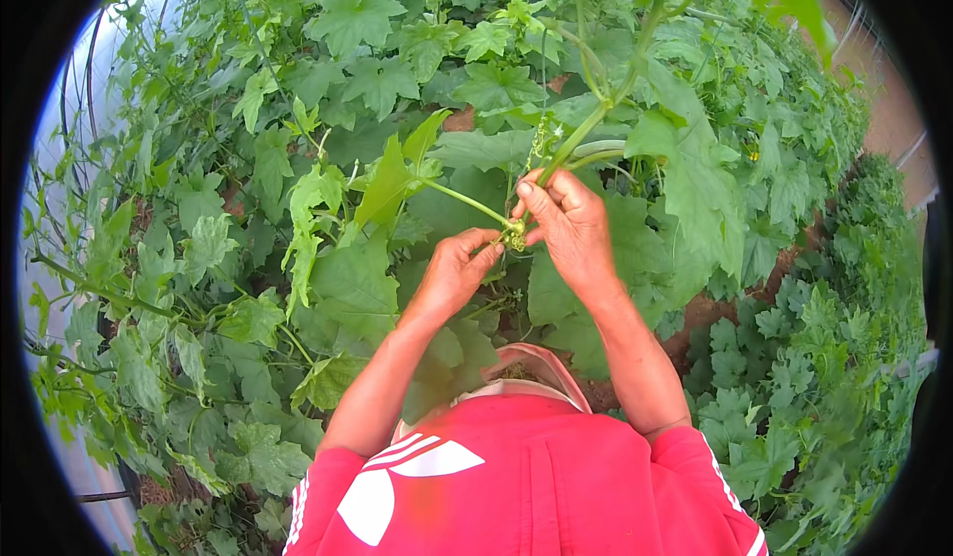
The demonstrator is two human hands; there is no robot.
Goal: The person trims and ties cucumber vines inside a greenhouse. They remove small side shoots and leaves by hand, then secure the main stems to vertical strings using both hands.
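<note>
Both my hands meet in front of me at a green climbing vine with large lobed leaves. My right hand is closed on the thick vine stem, which slants up to the right. Close beside it, my left hand pinches at a curled cluster of tendrils with thumb and forefinger. A leaf stalk runs from that cluster up left to a bright leaf. Coiled tendrils wind round a thin upright string just above my right hand.
Dense leafy vines surround me ahead and to the left. A long bare vine reaches across the left side. Plastic sheeting with dark hoops stands at the far left. Another plant row grows at the right, beside brown soil.
</note>
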